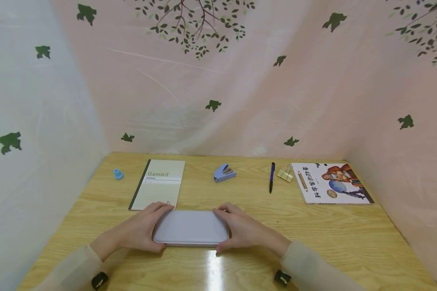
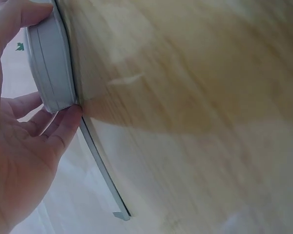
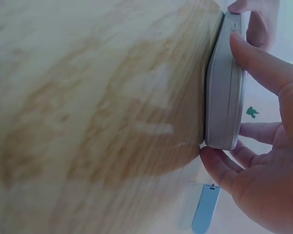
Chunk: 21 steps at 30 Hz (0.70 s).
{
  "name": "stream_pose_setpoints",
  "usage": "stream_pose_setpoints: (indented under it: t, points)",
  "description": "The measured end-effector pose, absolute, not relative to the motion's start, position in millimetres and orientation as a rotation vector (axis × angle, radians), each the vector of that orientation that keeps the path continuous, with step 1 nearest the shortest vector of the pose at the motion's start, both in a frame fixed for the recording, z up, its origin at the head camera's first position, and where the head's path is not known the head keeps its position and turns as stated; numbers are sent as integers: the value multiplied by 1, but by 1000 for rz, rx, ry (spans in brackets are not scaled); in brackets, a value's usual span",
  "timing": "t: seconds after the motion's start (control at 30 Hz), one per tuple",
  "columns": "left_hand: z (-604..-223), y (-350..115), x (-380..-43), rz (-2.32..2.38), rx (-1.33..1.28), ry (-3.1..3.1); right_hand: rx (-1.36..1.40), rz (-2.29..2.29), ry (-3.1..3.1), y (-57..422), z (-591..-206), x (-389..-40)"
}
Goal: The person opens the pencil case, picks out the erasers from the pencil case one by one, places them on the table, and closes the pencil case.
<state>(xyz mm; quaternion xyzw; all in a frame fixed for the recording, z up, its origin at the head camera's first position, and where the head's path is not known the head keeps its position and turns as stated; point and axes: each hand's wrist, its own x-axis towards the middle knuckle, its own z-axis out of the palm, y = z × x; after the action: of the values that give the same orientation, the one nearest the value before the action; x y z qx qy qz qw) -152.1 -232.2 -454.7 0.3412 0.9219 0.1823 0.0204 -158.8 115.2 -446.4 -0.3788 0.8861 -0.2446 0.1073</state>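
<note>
A pale grey-lilac flat case (image 1: 191, 227) with rounded corners lies near the front of the table, and a thin seam runs along its side (image 3: 229, 97). My left hand (image 1: 148, 227) grips its left end, thumb at the near edge and fingers at the far edge. The right hand (image 1: 243, 228) holds the opposite end in the same way. In the left wrist view the left fingers (image 2: 63, 129) touch the case's far corner, right at the table surface. Whatever is inside the case is hidden.
Behind the case lie a Gambit notebook (image 1: 159, 184), a blue stapler (image 1: 224, 173), a pen (image 1: 272, 178), gold binder clips (image 1: 285, 174) and a picture-covered book (image 1: 331, 183). A small blue cone-shaped item (image 1: 118, 174) stands at the left. Printed curtains (image 1: 218, 81) surround the wooden table (image 1: 331, 250).
</note>
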Motion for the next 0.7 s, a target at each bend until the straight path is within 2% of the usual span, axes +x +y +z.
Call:
stream_pose_setpoints:
  t: [0.47,0.7]
  points:
    - [-458,-229,-153,551,1007,2899,-1042,-622,2669,105,-449,-161]
    - [-463,-226,-155,501,1118,2965,-1025,-608,2669,105,-447,-161]
